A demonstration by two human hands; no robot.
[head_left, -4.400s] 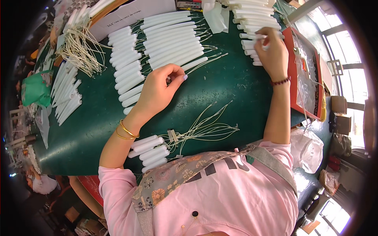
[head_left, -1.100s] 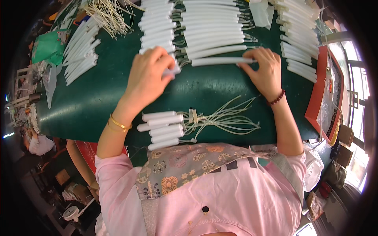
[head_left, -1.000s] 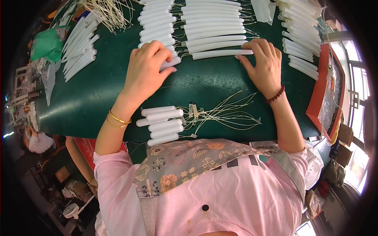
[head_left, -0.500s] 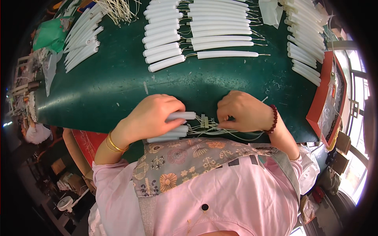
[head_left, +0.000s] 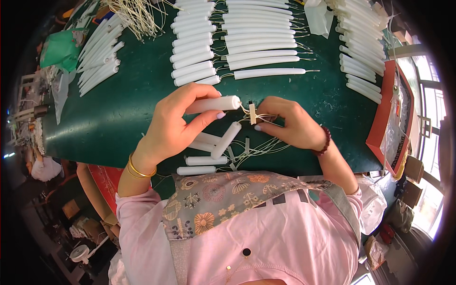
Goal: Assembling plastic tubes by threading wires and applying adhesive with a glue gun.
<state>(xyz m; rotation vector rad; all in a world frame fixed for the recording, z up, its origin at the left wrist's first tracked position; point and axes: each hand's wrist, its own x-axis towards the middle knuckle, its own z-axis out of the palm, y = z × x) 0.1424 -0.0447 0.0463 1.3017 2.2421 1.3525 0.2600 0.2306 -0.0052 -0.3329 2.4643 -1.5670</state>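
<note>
My left hand (head_left: 173,118) is closed round a white cylindrical tube (head_left: 221,103), thumb below and fingers above. Thin pale wires run from the tube's right end to a small flat cream piece (head_left: 252,114). My right hand (head_left: 297,126) pinches the wires just beside that piece. Below my hands, near the table's front edge, lie several loose white tubes, one of them tilted (head_left: 225,140), with a spread of thin wires (head_left: 261,148) trailing right. Beyond my left hand, short white tubes (head_left: 192,56) lie in a column, wired to longer slim white tubes (head_left: 260,49) beside them.
The green tabletop (head_left: 109,130) carries more white tubes at the left (head_left: 99,71) and right (head_left: 363,73). A bundle of pale wires (head_left: 140,21) lies at the back left, near a green bag (head_left: 61,50). An orange-red box (head_left: 387,114) stands at the right edge.
Both hands have moved away from the table's front edge. My left hand has lifted a tube; my right has come to its wires. The tubes left near the edge now lie scattered, wires spread out.
</note>
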